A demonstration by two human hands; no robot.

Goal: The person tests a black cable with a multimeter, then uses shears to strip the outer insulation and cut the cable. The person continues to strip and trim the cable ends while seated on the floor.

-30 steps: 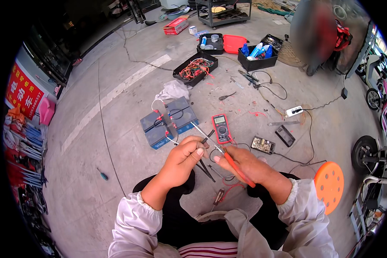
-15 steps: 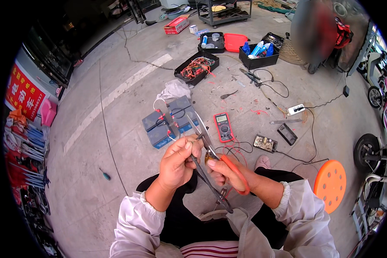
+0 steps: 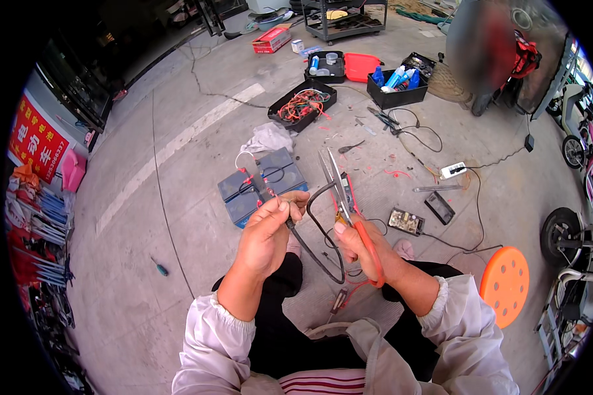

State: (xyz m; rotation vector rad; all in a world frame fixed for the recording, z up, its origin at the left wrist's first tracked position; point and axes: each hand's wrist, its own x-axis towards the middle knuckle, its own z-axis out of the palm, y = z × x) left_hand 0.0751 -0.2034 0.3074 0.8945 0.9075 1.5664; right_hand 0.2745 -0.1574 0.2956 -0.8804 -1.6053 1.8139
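Head view: my left hand [image 3: 267,227] pinches a thin, flexible black cable [image 3: 311,255] between thumb and fingertips. Cable hangs in a loop between my two hands, above the floor; its upper stretch arcs over to the blades on my right. Can't tell if that end sits between them or just beside.

My right hand [image 3: 383,249] is wrapped around long steel scissors with orange handles [image 3: 346,209], blades pointing up and away from me, tips slightly apart.

Behind the blades, partly hidden: red-rimmed handheld multimeter [image 3: 350,191], on the floor. Beyond my left hand, two grey-topped blue battery blocks [image 3: 282,168], side by side, with wires and red connectors on top. To the right of the scissors, opened black case with a circuit board [image 3: 406,221]; just past it, hollow black plastic cover [image 3: 439,207]. Farther off: black tray full of tangled wires [image 3: 303,108]. Near my right forearm, round orange stool with holes [image 3: 505,286]. Off left, teal-handled screwdriver [image 3: 159,266] on the concrete floor [image 3: 125,243].
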